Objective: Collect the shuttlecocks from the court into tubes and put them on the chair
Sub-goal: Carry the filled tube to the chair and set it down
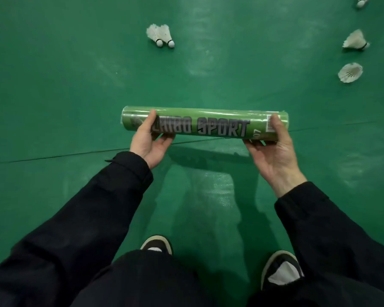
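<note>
head view: green tube (pixel 205 124) held level above the court floor (pixel 53 85), long axis running left to right across the frame, lettering upright to the wearer. left hand (pixel 148 142) grips its left end, thumb over the top; right hand (pixel 273 149) grips its right end likewise. shuttlecock pair (pixel 160 35) lies on the floor beyond; three more shuttlecocks (pixel 350 73) lie far right

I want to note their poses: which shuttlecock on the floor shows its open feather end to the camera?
The shuttlecock lowest at the right edge: its feather skirt opens toward the camera. The others lie with their cork tips visible.
</note>
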